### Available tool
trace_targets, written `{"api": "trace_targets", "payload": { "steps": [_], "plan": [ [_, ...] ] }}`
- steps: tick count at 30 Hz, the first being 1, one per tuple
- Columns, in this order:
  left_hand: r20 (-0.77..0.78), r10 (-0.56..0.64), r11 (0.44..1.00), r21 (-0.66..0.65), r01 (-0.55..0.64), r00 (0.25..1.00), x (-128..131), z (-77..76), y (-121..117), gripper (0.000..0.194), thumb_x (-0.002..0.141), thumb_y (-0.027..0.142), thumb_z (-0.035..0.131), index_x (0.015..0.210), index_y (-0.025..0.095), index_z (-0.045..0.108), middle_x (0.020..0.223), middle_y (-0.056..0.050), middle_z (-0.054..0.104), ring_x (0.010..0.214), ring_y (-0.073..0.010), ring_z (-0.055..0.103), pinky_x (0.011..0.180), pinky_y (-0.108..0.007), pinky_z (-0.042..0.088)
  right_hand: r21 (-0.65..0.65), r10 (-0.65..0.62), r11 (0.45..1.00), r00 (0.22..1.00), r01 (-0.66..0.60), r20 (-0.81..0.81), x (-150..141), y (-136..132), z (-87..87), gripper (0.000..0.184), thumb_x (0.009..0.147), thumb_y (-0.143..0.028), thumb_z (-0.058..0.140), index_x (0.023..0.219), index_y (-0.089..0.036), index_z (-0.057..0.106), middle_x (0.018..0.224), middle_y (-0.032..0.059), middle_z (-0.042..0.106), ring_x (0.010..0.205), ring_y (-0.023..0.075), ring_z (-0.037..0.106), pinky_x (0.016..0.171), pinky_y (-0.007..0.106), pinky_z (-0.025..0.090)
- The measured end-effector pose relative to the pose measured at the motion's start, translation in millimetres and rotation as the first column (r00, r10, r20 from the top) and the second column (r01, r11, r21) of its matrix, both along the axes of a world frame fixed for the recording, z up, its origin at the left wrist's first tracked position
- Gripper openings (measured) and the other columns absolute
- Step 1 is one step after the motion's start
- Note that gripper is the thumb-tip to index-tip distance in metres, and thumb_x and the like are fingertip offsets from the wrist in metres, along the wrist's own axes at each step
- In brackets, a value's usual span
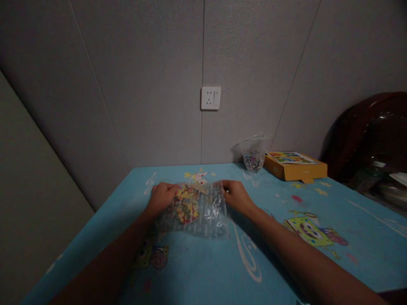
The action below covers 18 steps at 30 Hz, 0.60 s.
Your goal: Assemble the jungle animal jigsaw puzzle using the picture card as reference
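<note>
A clear plastic bag (pixel 213 216) is stretched between my two hands above the blue tabletop. Small red, yellow and white pieces (pixel 187 205) are bunched in its left half, while the right half looks flat and shiny. My left hand (pixel 162 197) is closed on the bag's upper left edge. At the upper right corner, my right hand (pixel 237 195) pinches the plastic with its fingers curled in. The fingertips of both hands are partly hidden.
A blue cartoon-printed cover (pixel 197 271) lies over the table. Near the wall stand another clear bag with small dark pieces (pixel 253 159) and a yellow-orange box (pixel 305 171). A wall socket (pixel 210 98) is straight ahead. A dark red chair back (pixel 375 123) is at right.
</note>
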<state>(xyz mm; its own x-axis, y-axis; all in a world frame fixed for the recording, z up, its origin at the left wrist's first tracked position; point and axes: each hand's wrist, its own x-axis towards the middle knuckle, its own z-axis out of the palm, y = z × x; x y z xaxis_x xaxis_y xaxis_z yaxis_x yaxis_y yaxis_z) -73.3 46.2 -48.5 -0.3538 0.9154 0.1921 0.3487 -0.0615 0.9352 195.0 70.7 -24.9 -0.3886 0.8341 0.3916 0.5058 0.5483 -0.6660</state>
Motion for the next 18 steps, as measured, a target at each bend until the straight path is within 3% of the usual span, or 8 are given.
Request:
{"api": "trace_targets", "payload": {
  "steps": [4,6,9,13,15,18],
  "plan": [
    [-0.085,0.002,1.0,0.02,-0.001,0.996,16.6,-2.2,-5.4,0.014,0.062,0.026,0.078,0.055,0.023,0.067,0.066,-0.004,0.066,0.106,-0.032,0.059,0.105,-0.038,0.034,-0.063,0.034,0.997,0.999,-0.035,-0.024,-10.8,-6.5,-11.5,0.03,0.082,-0.037,0.056,0.065,-0.017,0.071,0.067,0.0076,0.071,0.064,0.0213,0.063,0.06,0.029,0.042],
    [-0.053,-0.032,0.999,0.019,0.033,0.998,20.9,-0.4,-7.7,0.008,0.064,0.025,0.078,0.063,0.023,0.07,0.073,-0.004,0.07,0.1,-0.0298,0.061,0.1,-0.036,0.039,-0.127,0.052,0.99,0.993,-0.065,-0.104,-15.7,-7.0,-19.3,0.034,0.081,-0.044,0.058,0.061,-0.018,0.067,0.06,0.0053,0.066,0.058,0.018,0.058,0.055,0.026,0.039],
    [0.149,-0.111,0.994,0.023,0.109,0.983,24.9,3.7,-9.0,0.011,0.067,0.022,0.077,0.076,0.019,0.072,0.081,-0.005,0.073,0.084,-0.0243,0.065,0.085,-0.032,0.047,-0.259,0.017,0.962,0.97,-0.081,-0.243,-19.7,-5.5,-28.6,0.04,0.077,-0.052,0.059,0.057,-0.017,0.059,0.053,0.0031,0.057,0.051,0.0143,0.051,0.048,0.025,0.035],
    [0.498,-0.048,0.996,-0.036,0.076,0.866,34.2,6.9,-12.4,0.028,0.063,0.016,0.083,0.088,0.016,0.07,0.084,-0.006,0.075,0.072,-0.0201,0.068,0.073,-0.03,0.053,-0.36,0.009,0.924,0.946,-0.132,-0.325,-18.0,-4.4,-28.2,0.037,0.073,-0.05,0.061,0.058,-0.017,0.058,0.052,0.0021,0.056,0.048,0.0135,0.05,0.046,0.025,0.038],
    [0.616,-0.071,0.979,-0.106,0.171,0.785,40.1,7.4,-16.8,0.028,0.066,0.019,0.081,0.091,0.015,0.069,0.081,-0.008,0.075,0.067,-0.022,0.07,0.067,-0.033,0.055,-0.371,0.036,0.912,0.936,-0.173,-0.35,-15.8,-4.4,-23.5,0.032,0.07,-0.047,0.063,0.057,-0.017,0.06,0.054,0.0032,0.059,0.05,0.014,0.052,0.048,0.026,0.041],
    [0.687,-0.213,0.901,-0.137,0.411,0.695,46.3,8.8,-24.6,0.027,0.072,0.029,0.077,0.091,0.012,0.071,0.078,-0.011,0.076,0.064,-0.0262,0.071,0.059,-0.037,0.058,-0.367,0.059,0.907,0.927,-0.205,-0.37,-13.9,-5.2,-17.7,0.027,0.068,-0.042,0.064,0.058,-0.017,0.066,0.06,0.0054,0.065,0.055,0.0155,0.055,0.05,0.026,0.043]
  ]
}}
